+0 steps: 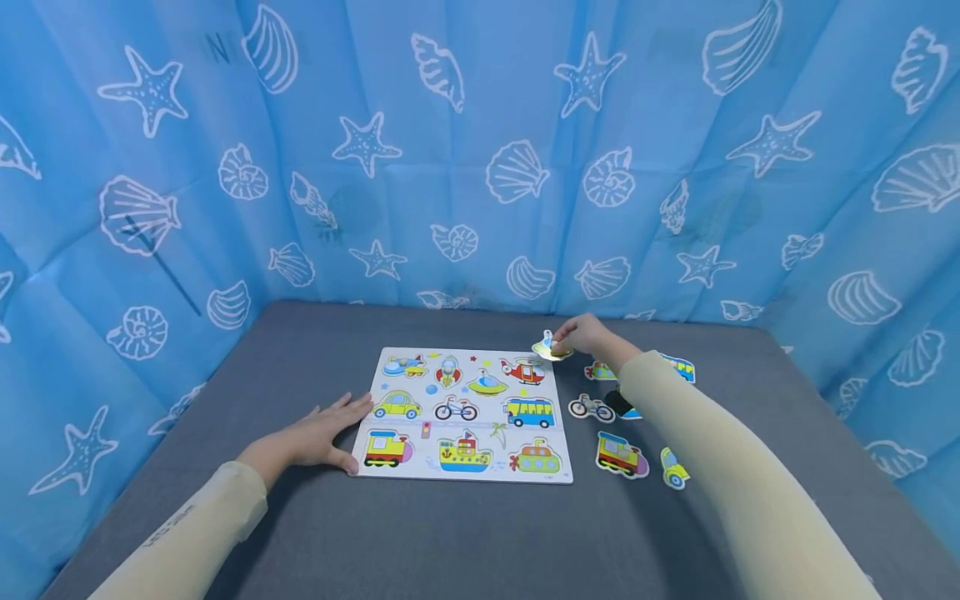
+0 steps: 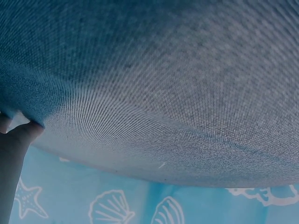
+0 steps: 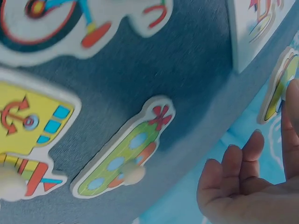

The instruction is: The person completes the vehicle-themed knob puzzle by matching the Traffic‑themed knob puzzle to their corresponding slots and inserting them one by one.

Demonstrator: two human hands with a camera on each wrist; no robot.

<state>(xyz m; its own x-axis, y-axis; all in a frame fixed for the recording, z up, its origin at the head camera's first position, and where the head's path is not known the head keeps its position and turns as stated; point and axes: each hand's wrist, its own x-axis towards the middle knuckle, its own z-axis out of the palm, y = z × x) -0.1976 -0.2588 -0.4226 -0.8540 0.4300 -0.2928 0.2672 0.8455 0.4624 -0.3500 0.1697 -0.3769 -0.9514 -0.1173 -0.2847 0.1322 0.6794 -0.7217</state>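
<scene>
- Right hand [image 1: 588, 335]: thumb and finger pinched on the saucer piece [image 1: 551, 346]; other fingers loosely bent, clear of it.
- Saucer piece: at the board's far right corner, seemingly lifted. We'd guess light, stiff, thin wood; smooth printed face could slip a bit, hardly fragile.
- Grip: we see a knob [image 3: 134, 172] on the submarine piece [image 3: 107, 161]; we can't make one out on the saucer under the fingers. If there, we'd take hold of that; otherwise opposite edges.
- Left hand [image 1: 318, 432]: fingers spread, touching the left edge of the board [image 1: 491, 410], pinching nothing we can see. Board looks flat, rigid; best steadied by its rim.
- Farther right on the bench [image 1: 480, 537]: bicycle piece [image 1: 592, 407], train piece [image 1: 622, 455], car piece [image 1: 674, 468], all loose.
</scene>
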